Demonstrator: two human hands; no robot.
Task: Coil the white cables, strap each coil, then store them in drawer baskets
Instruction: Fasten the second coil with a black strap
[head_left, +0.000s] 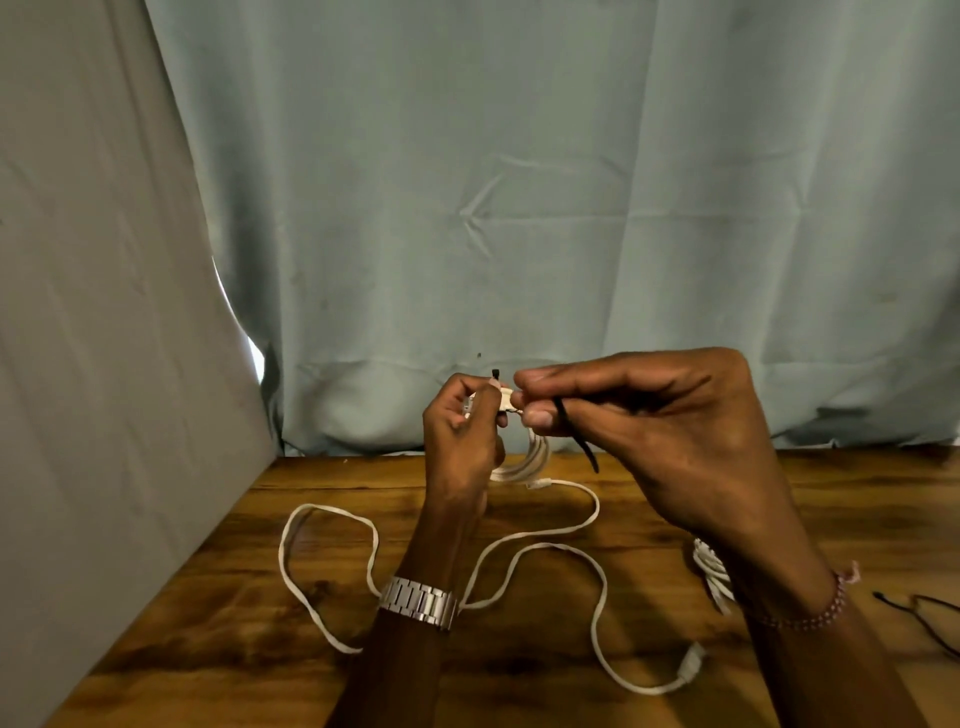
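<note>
Head view: 2 hands raised over a wooden table (218, 623), both working at the top of 1 small coil
Grey sheet (93, 312): far left, hangs down to the table's left edge
Blue-grey curtain (519, 182): backdrop behind table, creased
White cables, count: 2 seen for sure – 1 being coiled, 1 bundle at right
Loose cable (597, 571): tail of the held coil, snakes over the table from a big loop at left, under the left forearm, to a plug end near the front right
Left hand (460, 431): fingers curled, pinching top of the coil, wrist w/ metal watch (418, 603)
Coil (524, 460): few white turns, hangs below both hands, above the table's back edge; partly hidden by left hand
Black strap (576, 431): 1 in use, thin; short end sticks up betw the hands, long end droops down-right from the right thumb
Right hand (639, 415): thumb + fingertips pinching the strap just beside the coil top, bead bracelet (810, 616) on wrist
White bundle (711, 571): on table, mostly hidden by right forearm
Spare black straps (930, 613): at far right edge on table, count unclear, cropped
</note>
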